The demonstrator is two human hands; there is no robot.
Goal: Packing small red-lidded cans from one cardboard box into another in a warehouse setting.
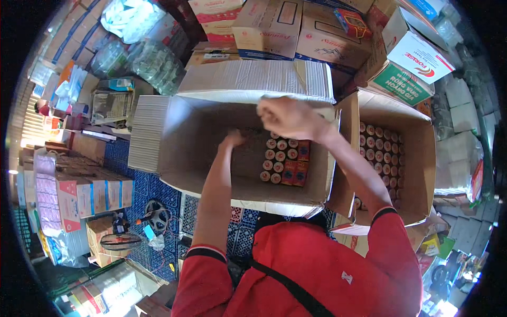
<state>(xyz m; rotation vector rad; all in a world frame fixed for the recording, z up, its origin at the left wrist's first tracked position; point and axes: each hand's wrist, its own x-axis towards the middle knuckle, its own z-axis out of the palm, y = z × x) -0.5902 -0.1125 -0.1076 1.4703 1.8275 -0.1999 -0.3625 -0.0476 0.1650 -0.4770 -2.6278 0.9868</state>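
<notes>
A large open cardboard box [194,170] stands before me with its flaps spread. My left hand [235,138] is down inside it, left of the goods; blur hides its fingers. Over the box's far right part is my right hand [287,117], curled and motion-blurred, so I cannot tell whether it grips anything. Below that hand, round-topped containers [270,154] stand in rows on the box floor. Small red cartons [295,173] sit against them on the right. To the right, a second open cardboard box [422,158] holds many similar round-topped containers [378,155].
Closed cardboard cartons [267,29] are stacked beyond the box. A white carton [420,49] rests on a green one [402,82] at far right. On the left are wrapped plastic goods [156,65], a carton stack [97,196] and a fan [121,241] on the blue patterned floor [138,186].
</notes>
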